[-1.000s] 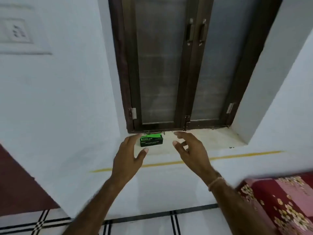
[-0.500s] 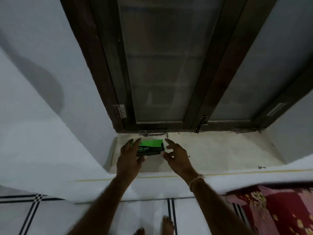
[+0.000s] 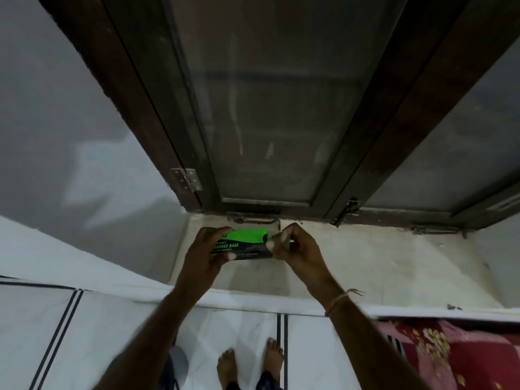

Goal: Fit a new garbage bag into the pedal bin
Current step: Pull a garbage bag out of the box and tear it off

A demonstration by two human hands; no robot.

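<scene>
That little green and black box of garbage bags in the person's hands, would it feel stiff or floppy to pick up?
Probably fairly stiff: the garbage bag box keeps straight edges while the left hand grips one end. Likely light, since fingers alone hold it. The right hand pinches its end flap, so that part may bend easily.

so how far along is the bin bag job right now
Done: the green and black cardboard box of garbage bags has been picked up at the pale stone window sill. In hand: the left hand grips the box while the right hand pinches its end flap, apparently opening it. Left: no bag is out yet, and no pedal bin is in view.
</scene>
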